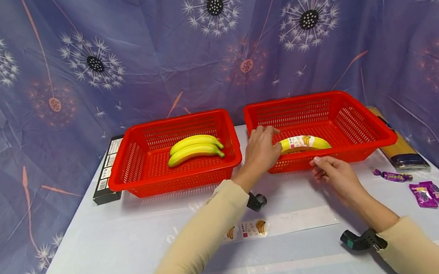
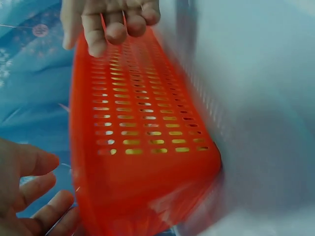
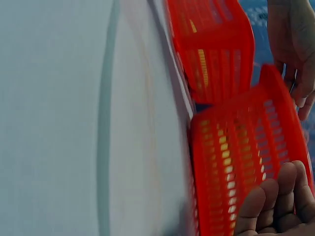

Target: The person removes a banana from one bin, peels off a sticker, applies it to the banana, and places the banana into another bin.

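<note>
Left hand (image 1: 262, 149) and right hand (image 1: 337, 178), both relaxed and empty, could snag the right basket (image 1: 365, 147), rolling the labelled banana (image 1: 305, 142)

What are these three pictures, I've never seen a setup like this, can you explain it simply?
There's no robot here, only a person's bare hands. The wide picture comes from a camera worn on the head. The other two are taken from the left and right wrists, so they look tilted and somewhat blurred.

On the white table stand a red left basket with two bananas and a red right basket with one labelled banana. Nearer the person lies a strip of stickers; to the right are a purple wrapped sweet and purple packets.

The left hand is over the right basket's left side, beside the labelled banana. The right hand is close to that basket's near wall. Neither clearly grips anything.
</note>
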{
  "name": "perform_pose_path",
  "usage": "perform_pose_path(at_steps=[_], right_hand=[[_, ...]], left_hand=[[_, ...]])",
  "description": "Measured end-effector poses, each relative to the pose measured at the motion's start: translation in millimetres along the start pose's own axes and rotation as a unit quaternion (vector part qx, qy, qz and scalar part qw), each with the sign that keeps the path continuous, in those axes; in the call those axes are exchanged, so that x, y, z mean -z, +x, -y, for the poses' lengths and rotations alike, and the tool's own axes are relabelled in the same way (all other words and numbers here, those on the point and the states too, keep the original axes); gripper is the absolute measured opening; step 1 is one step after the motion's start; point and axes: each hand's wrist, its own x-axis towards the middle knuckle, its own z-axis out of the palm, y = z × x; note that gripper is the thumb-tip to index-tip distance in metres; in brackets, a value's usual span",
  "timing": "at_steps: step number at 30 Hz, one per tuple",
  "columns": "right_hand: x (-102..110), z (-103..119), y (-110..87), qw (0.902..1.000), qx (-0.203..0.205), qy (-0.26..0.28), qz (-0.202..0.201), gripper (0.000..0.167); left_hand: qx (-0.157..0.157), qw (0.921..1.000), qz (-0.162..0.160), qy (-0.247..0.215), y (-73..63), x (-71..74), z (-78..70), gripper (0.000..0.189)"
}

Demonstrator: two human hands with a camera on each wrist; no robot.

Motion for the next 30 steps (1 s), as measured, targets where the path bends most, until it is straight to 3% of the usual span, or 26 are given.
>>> perform_pose_path(at_steps=[3, 6, 13, 17, 22, 27, 30], right_hand=[[-14, 4, -4.7, 0.9960, 0.045, -0.077, -0.004, 0.026], [-31, 10, -8.3, 0.9852, 0.103, -0.138, 0.002, 0.031], [-79, 22, -13.1, 0.9637, 0.193, -0.180, 0.040, 0.022], [-108, 28, -9.8, 0.9585, 0.197, -0.195, 0.067, 0.030], [-138, 29, 0.5, 0.9569, 0.178, -0.207, 0.099, 0.052], [-158, 27, 13.7, 0.9624, 0.161, -0.192, 0.105, 0.066], [-168, 24, 21.6, 0.9613, 0.176, -0.192, 0.091, 0.068]], left_hand=[[0.003, 0.9989, -0.021, -0.041, -10.8, 13.5, 8.3, 0.028], [0.004, 0.9969, -0.041, -0.067, -21.1, 28.3, 19.0, 0.028], [0.006, 0.9923, -0.084, -0.091, -38.2, 61.8, 58.8, 0.032], [0.040, 0.9922, -0.078, -0.089, -41.5, 79.6, 93.2, 0.036], [0.095, 0.9919, -0.044, -0.072, -38.2, 100.4, 135.6, 0.044], [0.144, 0.9868, -0.023, -0.070, -31.0, 116.0, 172.2, 0.048], [0.171, 0.9830, -0.016, -0.066, -28.2, 122.4, 190.7, 0.050]])
